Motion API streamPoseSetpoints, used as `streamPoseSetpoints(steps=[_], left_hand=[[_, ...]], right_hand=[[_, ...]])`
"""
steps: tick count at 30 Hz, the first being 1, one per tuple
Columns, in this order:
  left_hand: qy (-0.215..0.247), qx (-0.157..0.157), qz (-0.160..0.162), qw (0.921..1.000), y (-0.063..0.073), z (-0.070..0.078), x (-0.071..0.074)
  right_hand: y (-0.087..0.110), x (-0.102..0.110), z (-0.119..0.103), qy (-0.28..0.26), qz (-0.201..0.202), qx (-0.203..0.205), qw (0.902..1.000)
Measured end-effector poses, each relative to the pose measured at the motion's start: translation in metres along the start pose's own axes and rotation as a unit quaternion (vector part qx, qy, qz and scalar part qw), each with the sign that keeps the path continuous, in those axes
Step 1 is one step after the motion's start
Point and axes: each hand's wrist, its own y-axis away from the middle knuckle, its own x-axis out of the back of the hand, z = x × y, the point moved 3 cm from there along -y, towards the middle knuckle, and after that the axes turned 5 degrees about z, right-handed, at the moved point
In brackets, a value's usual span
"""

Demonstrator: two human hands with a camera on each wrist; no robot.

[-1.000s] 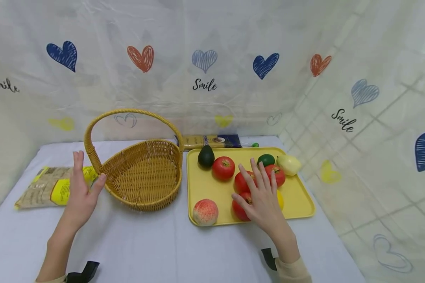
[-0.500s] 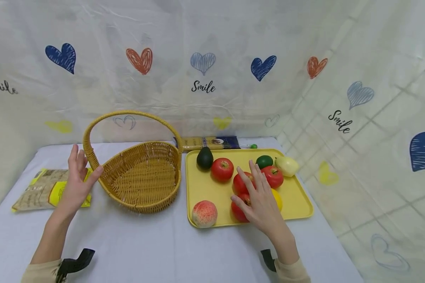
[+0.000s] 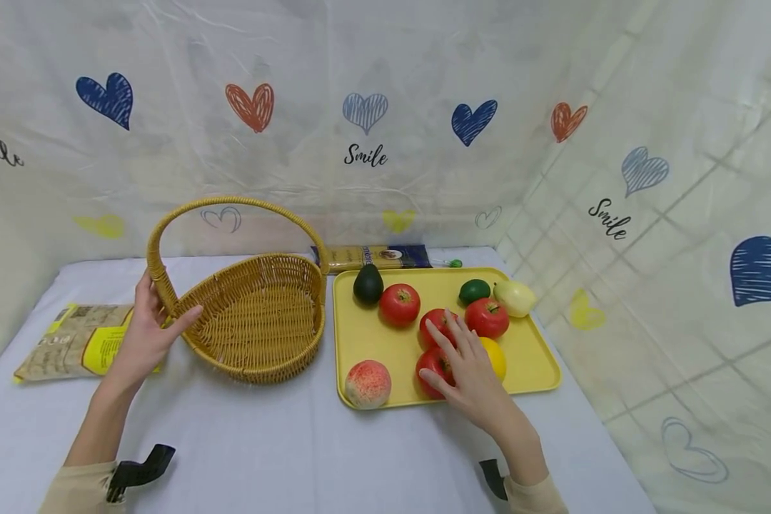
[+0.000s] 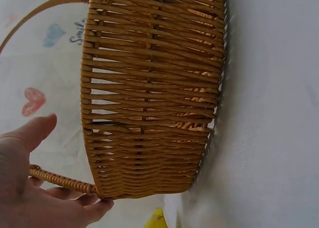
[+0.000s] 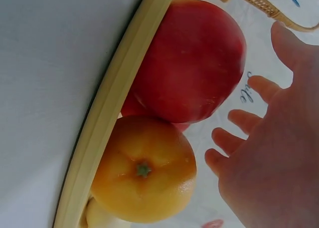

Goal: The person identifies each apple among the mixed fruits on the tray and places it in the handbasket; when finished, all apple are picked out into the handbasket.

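A wicker basket (image 3: pixel 257 321) with a tall arched handle stands left of centre. My left hand (image 3: pixel 143 334) is at its left side, fingers behind the foot of the handle and thumb standing apart in front. In the left wrist view the fingertips are right at the basket's rim (image 4: pixel 85 103). My right hand (image 3: pixel 472 375) hovers with spread fingers over the yellow tray (image 3: pixel 392 350), nearest to a red tomato (image 3: pixel 432 378) and an orange fruit (image 5: pixel 144 173). The right wrist view shows a gap between its fingers and both fruits. Another tomato (image 3: pixel 430 327) is partly hidden by its fingers.
Also on the tray are a peach (image 3: pixel 368 384), an avocado (image 3: pixel 368 285), two more tomatoes (image 3: pixel 400 305), a dark green fruit (image 3: pixel 474 291) and a pale yellow pear (image 3: pixel 515 298). A plastic bag (image 3: pixel 71 343) lies at left, a long packet (image 3: pixel 373 257) behind the tray.
My left hand has moved right to the basket handle, its fingers passing behind it. The right hand has come slightly lower over the tomatoes. Basket and fruit have not visibly moved.
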Motion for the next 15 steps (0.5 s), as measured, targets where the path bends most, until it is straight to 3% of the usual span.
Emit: streamPoseSetpoints(steps=[8,15], left_hand=[[0.016,0.041,-0.020,0.9988,0.003,-0.002,-0.002],[0.014,0.043,-0.023,0.9987,-0.001,-0.002,0.005]], right_hand=[[0.010,-0.004,0.006,0.008,-0.018,-0.008,0.9998],[0.012,-0.011,0.004,0.036,-0.019,0.001,0.9992]])
